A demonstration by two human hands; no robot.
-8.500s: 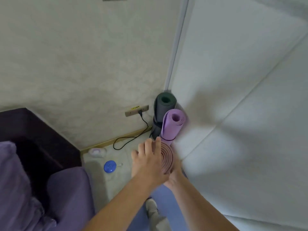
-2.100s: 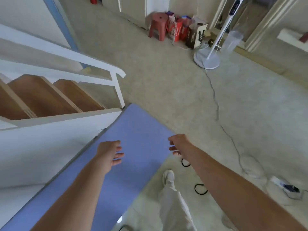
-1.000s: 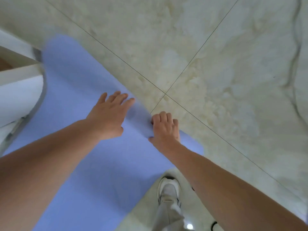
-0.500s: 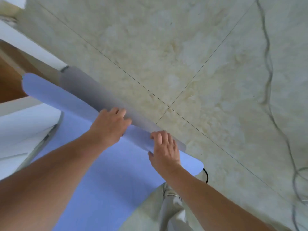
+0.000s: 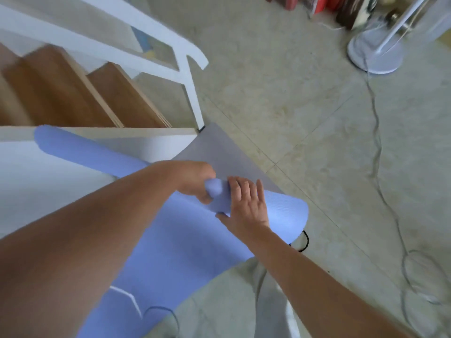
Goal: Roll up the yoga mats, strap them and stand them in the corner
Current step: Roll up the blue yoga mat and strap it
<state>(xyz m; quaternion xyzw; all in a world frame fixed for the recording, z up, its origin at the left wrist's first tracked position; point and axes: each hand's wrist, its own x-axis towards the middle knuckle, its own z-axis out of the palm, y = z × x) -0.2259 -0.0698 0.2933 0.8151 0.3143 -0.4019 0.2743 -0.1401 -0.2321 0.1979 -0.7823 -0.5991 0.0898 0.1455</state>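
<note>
Head view
Mat (image 5: pixel 175 242): it is lying blue side up on the floor (image 5: pixel 280 81), running alongside the stairs (image 5: pixel 80 98) toward your legs.
Mat end: it is curling over into a loose roll (image 5: pixel 80 150), which is reaching left in front of the white side of the stairs. The grey underside is showing just beyond your hands.
Left hand (image 5: pixel 192 179): you are gripping the roll, with your fingers wrapping round its fold.
Right hand (image 5: pixel 246 206): you are pressing on the roll just beside the left hand. Your fingers are lying straight across it and your thumb is spreading toward you.
Strap (image 5: pixel 307 240): a black loop is lying on the floor, poking out from under the right corner of the mat.
Second loop (image 5: pixel 158 309): it is lying near the bottom edge and is too blurred to place exactly.
Fan (image 5: pixel 373 52): its white base is standing well apart from the mat, at the upper right.
Cord (image 5: pixel 377 123): it is trailing from the fan across the floor to the right of your arm.
</note>
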